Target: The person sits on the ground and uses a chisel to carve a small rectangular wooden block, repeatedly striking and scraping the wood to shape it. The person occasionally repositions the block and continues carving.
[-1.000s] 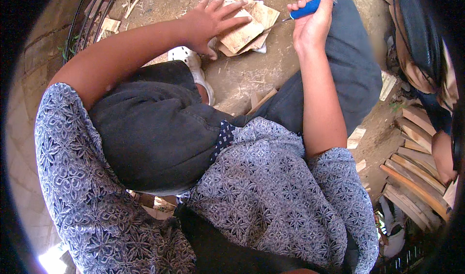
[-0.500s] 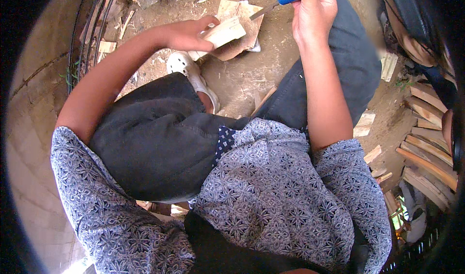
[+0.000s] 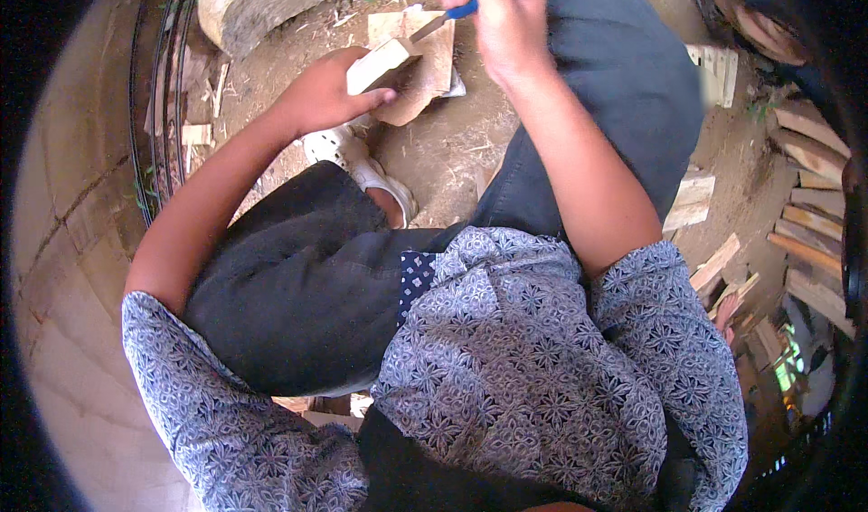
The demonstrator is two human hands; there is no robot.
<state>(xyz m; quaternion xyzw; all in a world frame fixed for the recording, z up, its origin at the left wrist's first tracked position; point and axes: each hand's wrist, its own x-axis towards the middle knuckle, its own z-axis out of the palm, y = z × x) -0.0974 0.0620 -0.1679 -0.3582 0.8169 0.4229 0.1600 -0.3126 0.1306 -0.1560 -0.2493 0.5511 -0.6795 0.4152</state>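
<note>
At the upper centre of the frame, the left hand [image 3: 330, 93] grips a pale, squared wooden block [image 3: 378, 65], thumb along its lower edge, the other fingers mostly hidden. The right hand [image 3: 511, 37] has its fingers closed around a blue-handled tool with a narrow metal blade [image 3: 429, 28]; the blade points at the block's upper-right edge, contact unclear. Below them lies a thin, tan wooden board [image 3: 438, 64]. A thick, pale log [image 3: 258, 4] bounds the upper left, a dark grey trouser leg [image 3: 615, 87] the right; open room lies over straw-flecked brown earth [image 3: 461, 155] between that leg and a white perforated clog [image 3: 336, 153].
</note>
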